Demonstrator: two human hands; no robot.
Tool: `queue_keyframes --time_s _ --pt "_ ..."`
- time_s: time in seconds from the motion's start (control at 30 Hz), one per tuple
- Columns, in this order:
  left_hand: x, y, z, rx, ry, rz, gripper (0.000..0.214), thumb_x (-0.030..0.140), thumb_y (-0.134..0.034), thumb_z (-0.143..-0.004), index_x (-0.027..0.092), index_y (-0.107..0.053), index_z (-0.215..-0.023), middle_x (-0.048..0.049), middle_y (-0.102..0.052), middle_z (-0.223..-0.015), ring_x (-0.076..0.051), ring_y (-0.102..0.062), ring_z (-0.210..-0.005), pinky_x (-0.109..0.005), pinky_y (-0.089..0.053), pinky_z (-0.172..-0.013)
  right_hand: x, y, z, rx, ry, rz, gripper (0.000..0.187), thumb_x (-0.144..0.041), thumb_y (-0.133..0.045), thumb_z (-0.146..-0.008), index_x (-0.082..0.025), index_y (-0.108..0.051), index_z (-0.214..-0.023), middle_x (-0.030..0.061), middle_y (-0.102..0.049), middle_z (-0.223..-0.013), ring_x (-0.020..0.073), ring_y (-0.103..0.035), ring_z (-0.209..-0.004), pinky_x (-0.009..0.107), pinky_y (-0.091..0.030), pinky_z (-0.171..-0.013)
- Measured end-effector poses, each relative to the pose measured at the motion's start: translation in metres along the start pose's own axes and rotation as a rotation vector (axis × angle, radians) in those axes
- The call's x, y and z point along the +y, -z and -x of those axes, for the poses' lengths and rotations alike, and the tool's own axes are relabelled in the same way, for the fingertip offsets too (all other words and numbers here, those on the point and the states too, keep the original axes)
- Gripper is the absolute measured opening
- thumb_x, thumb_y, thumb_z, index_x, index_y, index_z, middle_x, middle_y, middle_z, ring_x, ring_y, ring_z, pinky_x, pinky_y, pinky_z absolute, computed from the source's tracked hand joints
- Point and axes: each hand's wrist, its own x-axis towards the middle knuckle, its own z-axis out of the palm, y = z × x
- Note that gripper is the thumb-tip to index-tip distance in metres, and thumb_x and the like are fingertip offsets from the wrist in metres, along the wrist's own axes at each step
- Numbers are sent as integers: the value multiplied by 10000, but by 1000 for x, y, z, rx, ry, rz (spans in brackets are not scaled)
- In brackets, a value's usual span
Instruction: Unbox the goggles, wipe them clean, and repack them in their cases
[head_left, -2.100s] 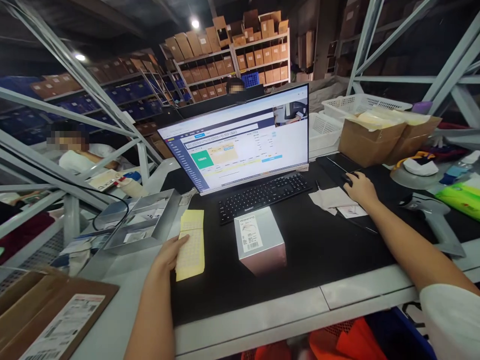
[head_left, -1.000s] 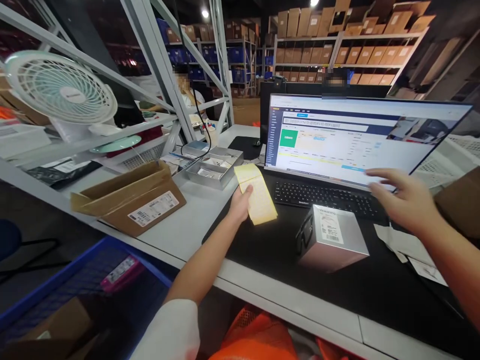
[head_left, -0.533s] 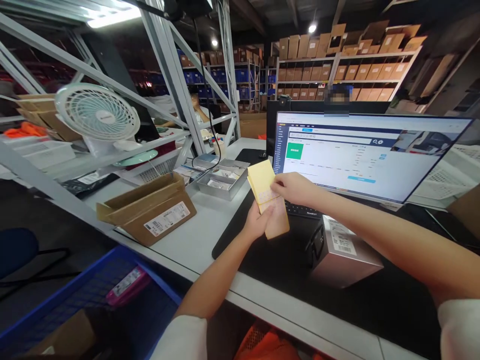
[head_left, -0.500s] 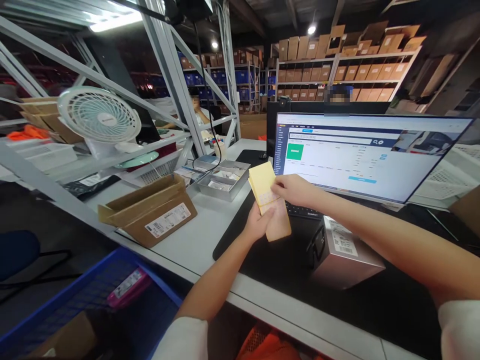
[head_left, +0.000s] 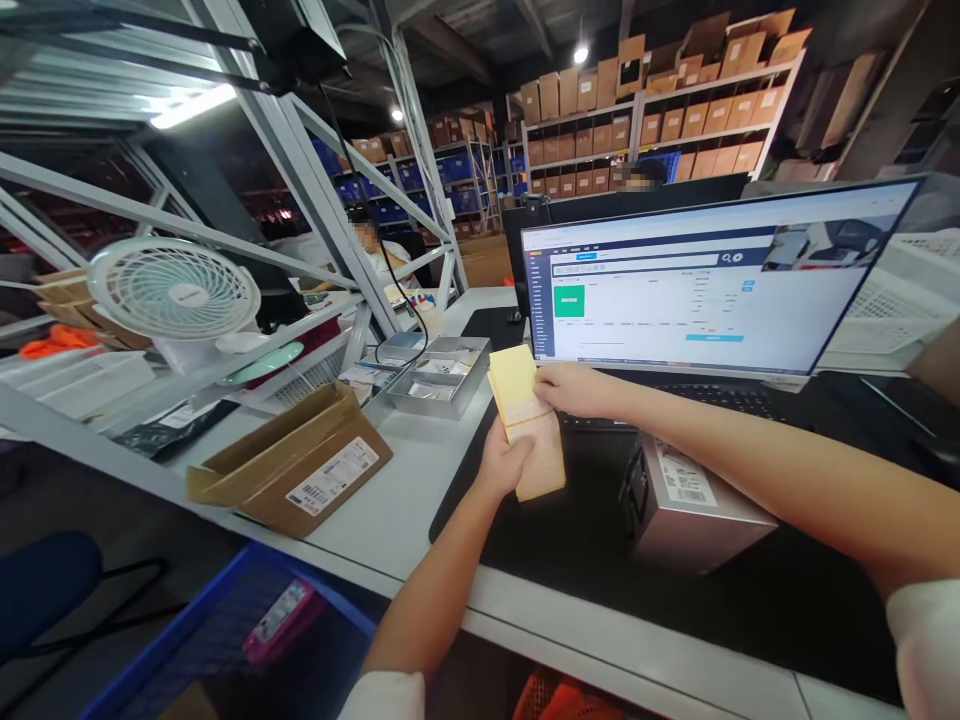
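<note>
Just changed: right hand (head_left: pixel 570 388) isn't floating open over the keyboard (head_left: pixel 720 400) like it was a second ago. It's crossing over and landing on the yellow sheets (head_left: pixel 525 425) that the left hand (head_left: pixel 504 465) was already carrying.
Since half a second ago: hardly anything is moving. Both hands are staying put on the stack, which is just sitting a touch lower in view.
What that's meaning: the keyboard side is getting left alone for now, and both hands are going to the sheets.
Left hand pose: forearm is coming up from the desk edge, palm sitting under the lower end of the stack, thumb pressing on top. It's clamping the stack and tilting it up toward the monitor (head_left: pixel 697 280).
Right hand pose: arm is reaching in from the right, passing above the silver box (head_left: pixel 686 500), with fingertips closing on the right edge of the upper sheet – pinching it, as far as I'm seeing.
Where the sheets are: being held up in the air over the left end of the black mat (head_left: pixel 570 540), just in front of the keyboard and near the metal tray (head_left: pixel 439 375). The silver box is sitting on the mat just to their right.
Also lying around: opened cardboard box (head_left: pixel 300 470) on the desk to the left, small fan (head_left: pixel 172 290) standing on the shelf behind it.
</note>
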Motion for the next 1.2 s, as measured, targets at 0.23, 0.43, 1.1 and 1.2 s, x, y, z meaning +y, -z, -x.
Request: queue_keyframes --time_s 0.23,0.43,1.1,1.2 --pt "-6 3 -1 -17 -33 -56 468 287 -717 -748 182 -615 -1192 -110 -730 -1208 -296 -692 -1136 -417 -546 -1028 1 -3 4 -3 33 46 297 -211 -393 -1047 -128 -677 -1013 129 -739 -1144 221 -690 -970 274 -429 -758" --pt "-4 -1 -3 9 -39 -171 449 304 -728 -719 171 -629 -1136 -108 -742 -1120 -298 -706 -1073 -410 -555 -1002 1 -3 7 -15 50 84 315 -175 -386 -1040 -75 -682 -1074 197 -720 -1196 265 -699 -1033 307 -472 -820" --pt "-9 8 -11 46 -88 -289 444 276 -699 -763 189 -587 -1183 -94 -713 -1152 -278 -683 -1107 -367 -548 -1004 4 -2 2 16 72 112 313 -198 -406 -1033 -76 -695 -1046 189 -732 -1183 242 -712 -993 298 -508 -818" --pt "-9 6 -9 33 -89 -307 446 258 -716 -754 185 -616 -1183 -93 -726 -1127 -290 -689 -1087 -370 -550 -986 3 -3 3 8 57 122 322 -189 -404 -1024 -64 -700 -1042 202 -731 -1178 251 -711 -999 303 -503 -819"
